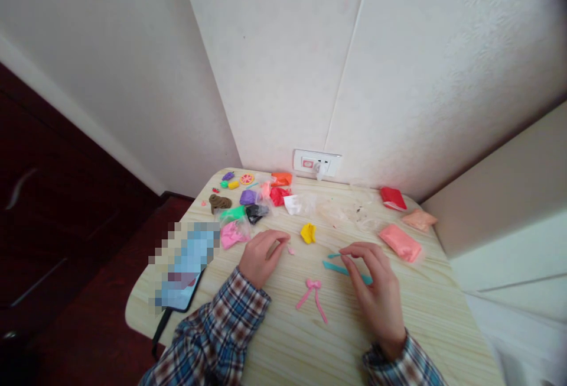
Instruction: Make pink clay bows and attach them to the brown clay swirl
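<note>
**Pinching a blue sliver (333, 255) over the counter (283, 344)**

Starting nearest: losing both sleeves (217, 327) at the bottom edge, so hiding the arms beyond. Showing a pink bow (313, 284) flat on the counter between the hands, trailing two thin tails toward the near edge.

Just beyond, holding the right hand (376, 276) with thumb and forefinger pressed together on one end of the sliver, above a wider blue strip (339, 268). Holding the left hand (260, 258) opposite, bringing fingertips close by a pink bit (290, 250), too small for telling whether pinching it or only hovering.

Judging by the look, handling light, soft, clay-like stuff: probably denting or stretching under a hard squeeze, perhaps clinging slightly to skin. Best taking the sliver by its very end, supporting the strip along its length, and lifting the bow by its knot, sparing the fragile tails.

Covering part of the strip with the right thumb, so leaving any contact uncertain. Losing the screen of the phone (190, 271) to pixelation on the left. Farther off, passing a yellow lump (308, 233) and a pink packet (233, 234), then fading into clear wrappers (361, 216), barely making out edges or contents. Ending at a wall socket (308, 163), partly hidden behind a plug (321, 169).
</note>
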Action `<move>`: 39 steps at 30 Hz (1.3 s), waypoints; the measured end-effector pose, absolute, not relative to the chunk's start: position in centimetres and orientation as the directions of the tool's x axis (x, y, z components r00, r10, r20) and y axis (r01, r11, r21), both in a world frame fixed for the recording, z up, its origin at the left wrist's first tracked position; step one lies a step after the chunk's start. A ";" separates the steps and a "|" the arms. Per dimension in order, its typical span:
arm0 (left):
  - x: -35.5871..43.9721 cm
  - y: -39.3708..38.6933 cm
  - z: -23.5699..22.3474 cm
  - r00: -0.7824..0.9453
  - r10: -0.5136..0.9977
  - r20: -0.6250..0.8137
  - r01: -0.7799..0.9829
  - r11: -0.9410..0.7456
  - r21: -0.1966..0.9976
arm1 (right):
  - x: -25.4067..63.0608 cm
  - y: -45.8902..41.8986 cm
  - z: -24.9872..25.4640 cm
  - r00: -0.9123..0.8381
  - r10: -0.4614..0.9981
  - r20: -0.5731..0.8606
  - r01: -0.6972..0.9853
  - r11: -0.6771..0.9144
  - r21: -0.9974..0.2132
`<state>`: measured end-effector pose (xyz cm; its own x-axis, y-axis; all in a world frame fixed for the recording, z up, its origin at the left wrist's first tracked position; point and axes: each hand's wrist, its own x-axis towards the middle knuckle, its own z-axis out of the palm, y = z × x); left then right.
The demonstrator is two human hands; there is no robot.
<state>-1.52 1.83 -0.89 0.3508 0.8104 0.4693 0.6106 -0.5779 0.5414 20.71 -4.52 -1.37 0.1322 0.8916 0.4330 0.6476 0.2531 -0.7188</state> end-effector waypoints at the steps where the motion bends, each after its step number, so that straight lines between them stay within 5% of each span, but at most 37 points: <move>1: -1.9 2.1 -0.7 0.305 0.817 0.489 0.637 -0.557 0.534 | 20.8 -4.5 -1.4 0.138 0.891 0.432 0.645 0.250 -0.722; 10: -6.4 3.9 0.0 -0.091 0.764 0.638 0.844 -0.281 0.457 | 20.8 -4.5 -1.6 0.134 0.888 0.440 0.642 0.261 -0.721; 27: -3.9 10.0 1.5 0.169 0.920 0.353 0.905 -0.286 0.313 | 20.8 -4.6 -1.4 0.121 0.906 0.406 0.632 0.245 -0.735; 39: -4.9 10.2 1.5 0.148 0.914 0.379 0.863 -0.306 0.403 | 20.6 -4.8 -1.4 0.108 0.907 0.408 0.659 0.242 -0.712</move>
<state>-4.92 10.16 1.46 0.1477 0.9137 0.3786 0.8626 -0.3063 0.4026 20.60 -4.75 -1.38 0.1080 0.9066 0.4080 0.6589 0.2421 -0.7122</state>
